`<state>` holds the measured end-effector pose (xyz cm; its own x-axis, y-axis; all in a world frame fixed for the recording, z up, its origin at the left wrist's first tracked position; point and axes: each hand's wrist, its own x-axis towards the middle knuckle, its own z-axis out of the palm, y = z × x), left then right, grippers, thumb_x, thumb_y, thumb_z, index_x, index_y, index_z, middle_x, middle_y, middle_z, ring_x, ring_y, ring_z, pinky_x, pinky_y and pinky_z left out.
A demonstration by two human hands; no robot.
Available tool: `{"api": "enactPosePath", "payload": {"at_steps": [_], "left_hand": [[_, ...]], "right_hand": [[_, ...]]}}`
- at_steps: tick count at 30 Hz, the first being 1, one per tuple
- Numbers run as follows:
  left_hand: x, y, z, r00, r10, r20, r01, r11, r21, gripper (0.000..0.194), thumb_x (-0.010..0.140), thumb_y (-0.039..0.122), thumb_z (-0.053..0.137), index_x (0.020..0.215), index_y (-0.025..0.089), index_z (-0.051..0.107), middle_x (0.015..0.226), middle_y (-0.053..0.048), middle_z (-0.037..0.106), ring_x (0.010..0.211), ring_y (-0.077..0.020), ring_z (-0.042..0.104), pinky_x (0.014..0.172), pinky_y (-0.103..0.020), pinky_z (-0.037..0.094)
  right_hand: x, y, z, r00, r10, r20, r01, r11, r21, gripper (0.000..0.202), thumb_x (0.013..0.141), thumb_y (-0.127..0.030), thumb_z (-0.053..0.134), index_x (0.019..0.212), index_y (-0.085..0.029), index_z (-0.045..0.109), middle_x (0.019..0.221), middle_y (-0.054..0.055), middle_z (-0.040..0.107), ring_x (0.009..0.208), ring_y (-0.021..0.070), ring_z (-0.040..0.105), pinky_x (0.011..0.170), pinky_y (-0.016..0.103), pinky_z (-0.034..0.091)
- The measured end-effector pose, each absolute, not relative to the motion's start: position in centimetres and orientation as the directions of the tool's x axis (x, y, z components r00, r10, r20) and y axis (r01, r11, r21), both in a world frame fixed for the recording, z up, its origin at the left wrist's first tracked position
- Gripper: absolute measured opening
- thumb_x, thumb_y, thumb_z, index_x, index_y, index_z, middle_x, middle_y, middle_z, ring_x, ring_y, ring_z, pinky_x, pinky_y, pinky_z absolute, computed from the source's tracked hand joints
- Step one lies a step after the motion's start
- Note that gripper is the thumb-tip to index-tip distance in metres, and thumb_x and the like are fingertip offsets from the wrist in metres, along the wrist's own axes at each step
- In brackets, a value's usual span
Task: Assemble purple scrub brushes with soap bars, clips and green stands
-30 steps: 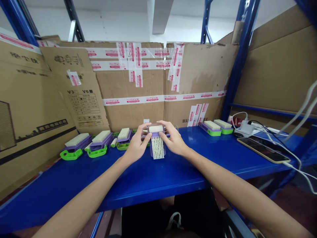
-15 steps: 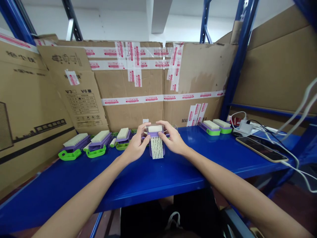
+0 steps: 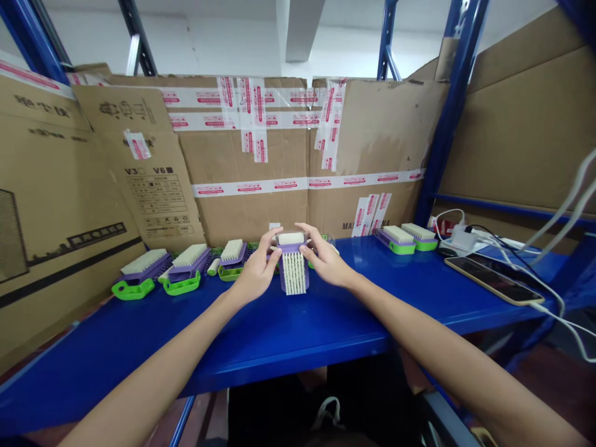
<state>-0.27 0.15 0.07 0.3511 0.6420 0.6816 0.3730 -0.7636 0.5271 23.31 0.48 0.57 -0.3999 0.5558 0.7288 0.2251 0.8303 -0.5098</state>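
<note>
Between my two hands is a purple brush [image 3: 294, 273] with cream bristles facing me and a whitish block at its top end. My left hand [image 3: 255, 268] grips its left side, thumb on the front and fingers behind the upper edge. On the right side, my right hand [image 3: 328, 261] holds it in the same way, thumb near the top of the bristles. The brush is tilted upright above the blue shelf. Close behind my left hand lies another purple and green brush [image 3: 233, 253], bristles up. What lies behind the held brush is mostly hidden.
More brushes lie at the left, one nearer [image 3: 139, 273] and one beside it [image 3: 187, 267]. Two brushes [image 3: 397, 239] lie at the back right. A phone [image 3: 491, 279] with white cables [image 3: 554, 298] is at the right. Cardboard walls [image 3: 251, 217] enclose the blue shelf [image 3: 288, 347].
The held brush and both hands have shifted slightly upward. My grip on both sides stays the same. The other brushes have not moved.
</note>
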Motion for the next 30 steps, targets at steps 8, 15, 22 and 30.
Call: {"api": "enactPosePath", "payload": {"at_steps": [8,15,22,30], "left_hand": [[-0.3,0.3,0.1,0.348,0.633,0.692,0.350,-0.772,0.530,0.050,0.114,0.046,0.044,0.161,0.032,0.038,0.154,-0.014,0.061,0.131,-0.0299,0.066,0.114,-0.056,0.054],[-0.1,-0.3,0.2,0.294,0.617,0.730,0.411,-0.771,0.487,0.043,0.114,0.044,0.045,0.154,0.029,0.044,0.152,-0.013,0.059,0.127,-0.0283,0.066,0.111,-0.052,0.055],[0.3,-0.9,0.4,0.277,0.589,0.759,0.432,-0.782,0.449,0.042,0.114,0.042,0.045,0.152,0.027,0.045,0.154,-0.013,0.057,0.134,-0.0282,0.061,0.114,-0.051,0.052],[0.4,-0.9,0.3,0.262,0.570,0.779,0.434,-0.791,0.432,0.041,0.114,0.041,0.046,0.152,0.027,0.046,0.152,-0.013,0.059,0.131,-0.0276,0.062,0.108,-0.047,0.055]], "right_hand": [[23.3,0.7,0.4,-0.399,0.547,0.736,0.267,0.837,-0.477,0.052,0.113,-0.042,0.045,0.163,-0.029,0.038,0.165,0.012,0.051,0.132,0.0301,0.064,0.117,0.058,0.049],[22.9,0.3,0.2,-0.383,0.520,0.764,0.293,0.852,-0.434,0.049,0.114,-0.040,0.046,0.161,-0.029,0.039,0.162,0.013,0.053,0.127,0.0279,0.065,0.112,0.055,0.053],[22.8,0.2,0.0,-0.343,0.481,0.807,0.322,0.867,-0.380,0.046,0.113,-0.040,0.048,0.158,-0.030,0.044,0.150,0.013,0.060,0.125,0.0287,0.063,0.109,0.054,0.055],[22.8,-0.2,0.2,-0.331,0.461,0.823,0.346,0.871,-0.349,0.045,0.113,-0.039,0.049,0.156,-0.029,0.045,0.146,0.013,0.062,0.121,0.0286,0.064,0.107,0.054,0.055]]}}
